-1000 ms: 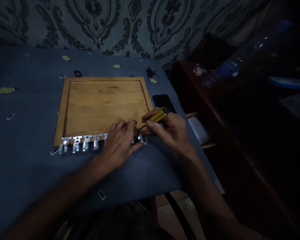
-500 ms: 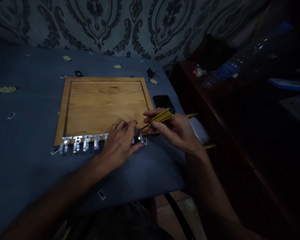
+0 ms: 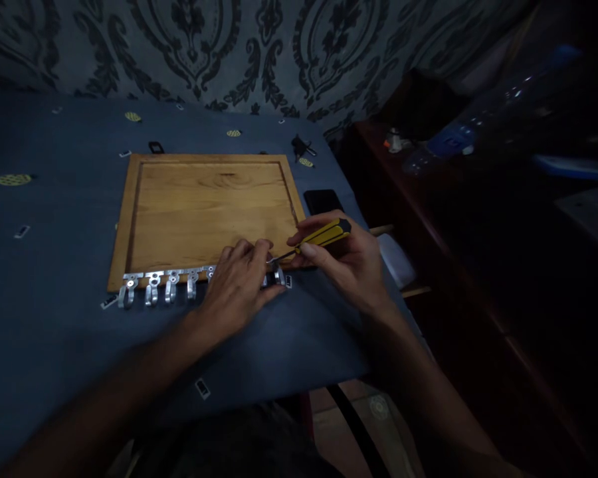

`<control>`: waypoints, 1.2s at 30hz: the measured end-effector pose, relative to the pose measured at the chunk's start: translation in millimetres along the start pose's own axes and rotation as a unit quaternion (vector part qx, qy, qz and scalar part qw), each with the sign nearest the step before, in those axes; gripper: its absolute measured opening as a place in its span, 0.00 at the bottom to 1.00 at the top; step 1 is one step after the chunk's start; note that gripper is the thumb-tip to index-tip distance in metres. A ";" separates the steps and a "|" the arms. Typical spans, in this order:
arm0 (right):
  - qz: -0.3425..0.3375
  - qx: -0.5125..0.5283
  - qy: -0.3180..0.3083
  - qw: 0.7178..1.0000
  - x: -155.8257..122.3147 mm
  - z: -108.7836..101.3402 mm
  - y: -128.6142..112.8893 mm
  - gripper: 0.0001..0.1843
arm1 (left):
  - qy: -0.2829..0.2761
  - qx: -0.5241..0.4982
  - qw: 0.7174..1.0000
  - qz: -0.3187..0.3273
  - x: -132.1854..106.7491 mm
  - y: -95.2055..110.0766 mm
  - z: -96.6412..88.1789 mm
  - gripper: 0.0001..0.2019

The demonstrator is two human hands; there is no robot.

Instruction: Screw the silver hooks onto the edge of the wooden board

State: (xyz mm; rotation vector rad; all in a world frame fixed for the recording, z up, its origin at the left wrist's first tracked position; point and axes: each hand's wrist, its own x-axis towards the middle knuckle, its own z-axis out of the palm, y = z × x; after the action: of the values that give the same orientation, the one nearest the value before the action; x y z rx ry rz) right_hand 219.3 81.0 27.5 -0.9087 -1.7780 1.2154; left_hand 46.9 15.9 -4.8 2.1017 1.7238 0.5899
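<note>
Wood board, probably stiff and kinda hefty, is best grabbed by its edges, beyond the left fingertips. Likely slick metal hook rail is covered by the left hand, fingers bunched, pinch can't be told. Screwdriver, presumably light, is handle-pinched by the right hand.

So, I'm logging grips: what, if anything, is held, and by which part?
The right hand holds a screwdriver by its yellow handle; the left hand lies across the hook rail, its hold unclear.

Dim light covers the patterned wall and tiled floor.
</note>
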 end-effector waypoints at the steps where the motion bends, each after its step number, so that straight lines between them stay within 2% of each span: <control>1: -0.003 -0.001 0.028 1.000 -0.6 2.9 1.1 0.17 | 0.000 -0.001 1.000 -0.002 0.0 0.2 -0.1 0.24; 3: -0.019 -0.023 0.080 0.996 -1.7 7.1 2.1 0.16 | -0.002 -0.002 1.000 -0.005 -0.1 0.6 -0.5 0.24; 5: -0.036 -0.056 0.092 0.994 -2.5 7.3 0.4 0.14 | 0.000 -0.003 1.000 -0.003 -0.3 0.9 -0.8 0.24; 10: -0.060 -0.072 -0.036 0.995 -0.7 -5.5 -9.7 0.09 | 0.010 -0.007 1.000 0.000 -1.1 0.3 0.0 0.23; 13: -0.051 -0.061 -0.065 0.995 1.6 -10.3 -10.7 0.09 | 0.016 -0.008 1.000 -0.003 -1.5 0.4 0.5 0.24; 21: -0.051 -0.038 -0.053 0.997 2.1 -10.6 -1.9 0.09 | 0.006 -0.001 1.000 -0.009 -1.5 1.3 -1.4 0.23; 31: -0.065 -0.105 0.003 0.992 -1.2 1.1 -12.7 0.08 | -0.001 0.000 1.000 -0.007 -0.9 0.8 -1.1 0.23; 36: -0.062 -0.112 0.026 0.992 -1.3 5.1 -7.1 0.10 | -0.002 0.007 1.000 -0.007 -0.7 1.0 -1.1 0.23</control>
State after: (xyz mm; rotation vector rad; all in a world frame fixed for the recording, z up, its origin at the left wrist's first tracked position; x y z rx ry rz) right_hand 214.4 75.9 32.8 -0.9321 -1.9249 0.9201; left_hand 47.1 15.1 -3.3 2.0961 1.7449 0.5720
